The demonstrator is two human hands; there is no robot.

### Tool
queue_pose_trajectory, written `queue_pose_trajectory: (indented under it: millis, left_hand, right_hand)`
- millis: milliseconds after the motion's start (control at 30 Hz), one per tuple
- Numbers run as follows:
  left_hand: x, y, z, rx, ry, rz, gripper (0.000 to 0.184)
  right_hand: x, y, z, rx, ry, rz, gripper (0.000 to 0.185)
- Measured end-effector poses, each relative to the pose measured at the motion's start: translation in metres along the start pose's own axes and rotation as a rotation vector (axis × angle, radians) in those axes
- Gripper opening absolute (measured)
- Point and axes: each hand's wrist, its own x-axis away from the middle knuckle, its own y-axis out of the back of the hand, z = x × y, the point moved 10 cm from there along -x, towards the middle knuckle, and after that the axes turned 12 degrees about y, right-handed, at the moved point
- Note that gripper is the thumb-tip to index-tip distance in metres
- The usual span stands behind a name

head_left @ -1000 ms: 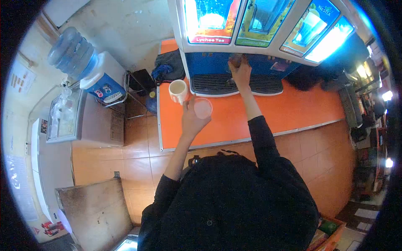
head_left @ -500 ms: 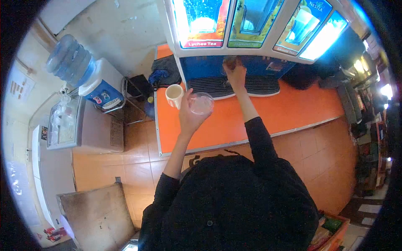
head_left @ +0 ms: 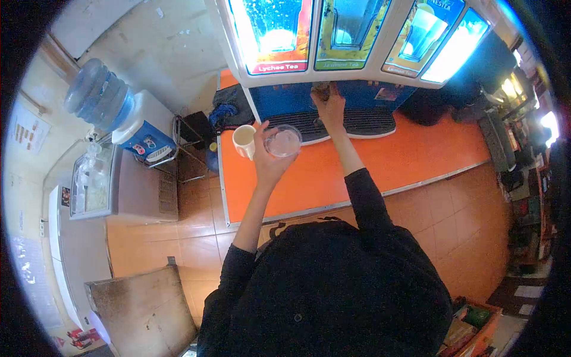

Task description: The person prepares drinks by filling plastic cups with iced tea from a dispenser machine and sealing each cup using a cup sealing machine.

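My left hand (head_left: 270, 163) is closed round a clear plastic cup (head_left: 283, 141) that looks pale inside, held above the orange counter. Just left of it, a cream mug (head_left: 244, 140) stands on the counter, near my fingers. My right hand (head_left: 331, 110) reaches under the front of the drink dispenser (head_left: 339, 76), above its black drip tray (head_left: 369, 122). Its fingers are closed round what looks like a see-through cup with something brownish in it (head_left: 321, 92). The fingers and the shade beneath the dispenser partly hide that cup.
The orange counter (head_left: 309, 184) has a metal front edge. A dark cloth bag (head_left: 233, 108) lies at its left back. To the left are a water dispenser with a bottle (head_left: 101, 95) and a chest freezer (head_left: 140, 184). A crate (head_left: 476, 327) sits at lower right.
The head view has shifted slightly, so the counter and dispenser sit a little further left. Both hands keep nearly the same places and grips; the left-hand cup shows slightly higher.
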Motion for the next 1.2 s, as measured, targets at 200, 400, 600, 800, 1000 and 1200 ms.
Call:
queue_pose_trajectory:
  millis: [200,400,600,800,1000,1200]
  left_hand:
    - [-0.004,-0.004,-0.002,0.048,0.004,-0.016,0.099]
    - [-0.007,-0.008,-0.005,-0.009,0.021,0.000,0.101]
    - [-0.014,-0.011,-0.008,0.002,-0.017,-0.008,0.100]
    - [-0.020,-0.012,-0.008,0.020,-0.021,-0.023,0.101]
    - [-0.031,-0.017,-0.007,0.018,-0.072,-0.034,0.103]
    - [-0.049,-0.029,0.006,0.024,-0.012,-0.038,0.096]
  right_hand:
    - [-0.002,0.005,0.009,-0.037,-0.052,-0.012,0.039]
    - [0.002,-0.002,-0.006,0.004,-0.001,-0.030,0.038]
    - [-0.003,0.006,0.009,0.011,0.017,-0.025,0.038]
    - [-0.001,0.007,0.012,-0.007,0.024,-0.034,0.035]
    - [0.001,0.007,0.010,0.006,0.001,-0.055,0.040]
    - [0.019,0.011,0.006,0.037,-0.105,0.035,0.042]
